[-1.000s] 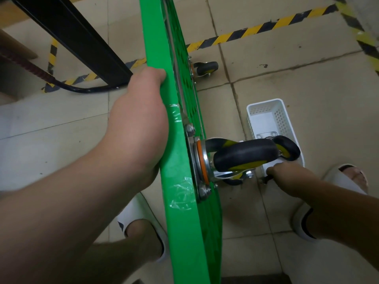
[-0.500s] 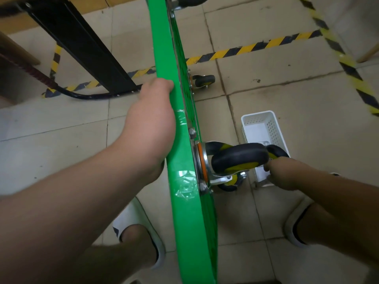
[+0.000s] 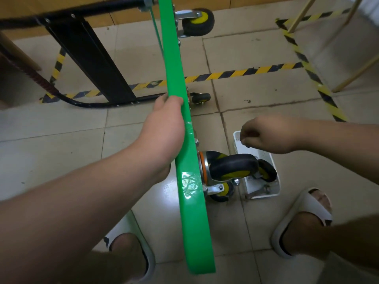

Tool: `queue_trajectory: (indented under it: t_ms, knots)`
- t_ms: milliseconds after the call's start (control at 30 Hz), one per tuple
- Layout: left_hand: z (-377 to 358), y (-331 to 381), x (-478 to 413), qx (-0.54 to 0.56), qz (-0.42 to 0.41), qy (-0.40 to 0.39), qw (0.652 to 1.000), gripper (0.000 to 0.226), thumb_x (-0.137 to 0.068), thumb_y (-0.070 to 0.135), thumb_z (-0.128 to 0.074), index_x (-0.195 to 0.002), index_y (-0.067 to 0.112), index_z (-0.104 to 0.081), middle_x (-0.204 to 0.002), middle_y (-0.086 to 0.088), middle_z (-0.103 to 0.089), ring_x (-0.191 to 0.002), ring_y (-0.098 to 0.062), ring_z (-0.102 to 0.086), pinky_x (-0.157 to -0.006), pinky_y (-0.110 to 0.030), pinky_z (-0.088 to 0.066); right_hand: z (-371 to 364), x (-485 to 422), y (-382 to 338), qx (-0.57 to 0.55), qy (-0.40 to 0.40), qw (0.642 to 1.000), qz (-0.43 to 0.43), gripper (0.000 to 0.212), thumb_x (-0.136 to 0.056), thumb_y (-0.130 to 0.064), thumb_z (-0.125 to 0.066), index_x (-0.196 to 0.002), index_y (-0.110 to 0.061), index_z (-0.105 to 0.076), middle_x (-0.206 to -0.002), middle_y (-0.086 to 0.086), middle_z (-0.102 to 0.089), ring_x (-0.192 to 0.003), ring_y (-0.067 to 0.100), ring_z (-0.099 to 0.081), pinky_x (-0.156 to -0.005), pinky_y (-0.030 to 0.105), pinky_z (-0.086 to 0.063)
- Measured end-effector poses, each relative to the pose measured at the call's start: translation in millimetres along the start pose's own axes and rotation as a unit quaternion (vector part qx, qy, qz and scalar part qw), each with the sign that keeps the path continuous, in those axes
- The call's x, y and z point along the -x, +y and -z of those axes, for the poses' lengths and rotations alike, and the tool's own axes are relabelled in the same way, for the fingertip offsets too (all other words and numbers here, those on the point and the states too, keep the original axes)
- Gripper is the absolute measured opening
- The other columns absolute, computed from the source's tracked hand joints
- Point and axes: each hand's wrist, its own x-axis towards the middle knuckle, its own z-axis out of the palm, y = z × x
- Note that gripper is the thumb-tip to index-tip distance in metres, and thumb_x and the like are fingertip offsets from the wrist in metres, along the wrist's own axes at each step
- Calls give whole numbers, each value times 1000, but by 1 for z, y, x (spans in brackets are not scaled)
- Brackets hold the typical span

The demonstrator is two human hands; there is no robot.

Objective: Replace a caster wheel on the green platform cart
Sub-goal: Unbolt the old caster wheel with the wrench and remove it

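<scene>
The green platform cart (image 3: pixel 189 201) stands on its side edge on the floor, underside facing right. My left hand (image 3: pixel 166 128) grips its upper edge. A black and yellow caster wheel (image 3: pixel 232 168) sticks out of the underside near me, with another caster (image 3: pixel 222 191) just below it. Two more casters sit farther away, one high (image 3: pixel 196 21) and one low (image 3: pixel 201 97). My right hand (image 3: pixel 266 137) hovers above a white basket (image 3: pixel 273 190) with fingers curled and fingertips pinched together; nothing shows between them. A loose caster (image 3: pixel 266 173) and a wrench (image 3: pixel 257 192) lie in the basket.
The cart's black folded handle (image 3: pixel 90 60) lies to the left on the tiled floor. Yellow and black hazard tape (image 3: pixel 246 72) crosses the floor behind. Wooden legs (image 3: pixel 354 72) stand at the far right. My two feet in white slippers (image 3: pixel 303 220) flank the cart.
My right hand has lifted out from beside the near caster and now hangs above the basket. The view has tilted up, showing the far casters. My left hand keeps its grip.
</scene>
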Motion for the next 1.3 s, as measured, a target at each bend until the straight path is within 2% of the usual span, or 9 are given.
queue_trajectory:
  t_ms: [167,333,433,567,700,867,1033,1200,1300]
  knots:
    - [1,2,2,10,6,-16,1000,47,-95,43,-42,-138,28,-53,-114,-11,-68,-96,-34,-69,-60,-34,-58,40,17,-27,17,10,999,33,22,-100,-41,-54,-111,-29,-68,-102,-10,-71,-92,15,-64,-84,37,-54]
    - [2,3,3,-2,8,-24,1000,41,-100,42,-39,-137,31,-51,-112,-9,-67,-94,-33,-70,-57,-32,-57,57,20,-50,-17,-18,998,64,25,-100,-45,-52,-111,-31,-70,-97,-16,-69,-88,6,-63,-81,31,-53]
    - [2,3,2,-10,0,-25,1000,39,-101,41,-37,-136,34,-51,-112,-8,-67,-91,-31,-69,-52,-28,-53,50,10,-58,-82,-33,994,68,28,-100,-47,-51,-106,-31,-73,-93,-16,-73,-87,6,-69,-85,36,-57]
    - [0,1,-1,-32,-17,-11,999,35,-102,42,-36,-134,39,-50,-109,-4,-66,-90,-26,-67,-64,-32,-51,36,-7,-68,-125,-60,988,62,29,-99,-47,-53,-101,-28,-75,-90,-12,-75,-85,7,-70,-84,36,-58]
    - [-2,3,-1,-57,-32,-1,998,32,-104,39,-34,-133,41,-48,-98,2,-61,-82,-20,-63,-60,-30,-45,27,-18,-77,-148,-79,984,56,36,-101,-47,-51,-98,-21,-75,-91,-2,-73,-83,14,-66,-75,30,-53]
    - [-2,3,-1,-64,-25,8,998,30,-103,41,-36,-131,48,-47,-97,3,-63,-85,-21,-64,-71,-35,-52,24,-23,-87,-209,-121,970,37,40,-104,-39,-43,-79,-15,-63,-83,5,-60,-73,16,-52,-64,27,-40]
    - [0,3,-2,-74,-17,4,997,32,-103,44,-36,-132,52,-46,-103,4,-65,-89,-21,-66,-80,-41,-56,27,-23,-89,-211,-163,963,34,36,-105,-34,-42,-86,-13,-63,-89,8,-60,-81,21,-55,-68,27,-42]
    - [-2,5,0,-88,-14,17,996,28,-104,43,-35,-129,50,-46,-95,6,-62,-83,-18,-63,-65,-32,-48,25,-23,-85,-267,-175,948,15,32,-104,-32,-48,-78,-19,-62,-81,-2,-59,-71,11,-55,-60,23,-41]
    - [-3,5,1,-83,-5,26,996,29,-103,44,-37,-128,47,-51,-93,4,-62,-82,-19,-63,-65,-31,-46,24,-22,-81,-303,-182,935,13,29,-101,-32,-53,-79,-18,-68,-84,-1,-63,-76,15,-60,-67,26,-47]
